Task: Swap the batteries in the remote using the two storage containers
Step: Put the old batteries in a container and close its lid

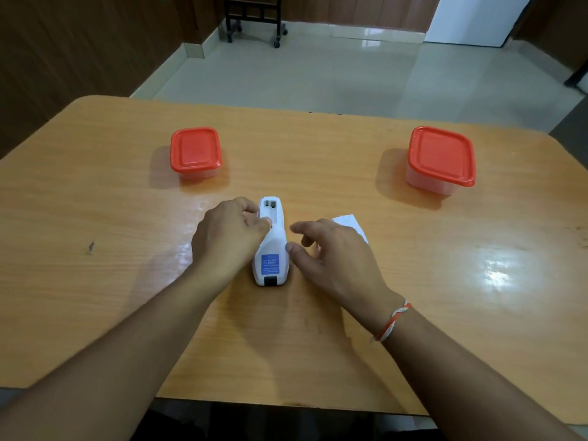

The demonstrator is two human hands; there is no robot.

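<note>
A white remote [270, 246] lies face down at the middle of the table, its battery compartment [271, 211] uncovered at the far end. My left hand [227, 240] is curled against the remote's left side, thumb tip on the compartment edge; whether a battery is in the fingers is hidden. My right hand [331, 256] hovers just right of the remote, fingers spread and holding nothing. Behind it lies the white battery cover [348, 221], partly hidden. Two clear storage containers with red lids stand closed: a smaller one far left [195, 151] and a larger one far right [440, 157].
The orange wooden table [127, 281] has rounded far corners, and its near edge runs below my forearms. Beyond it are a tiled floor and a black wheeled stand [254, 17]. A red-and-white thread band [393, 323] circles my right wrist.
</note>
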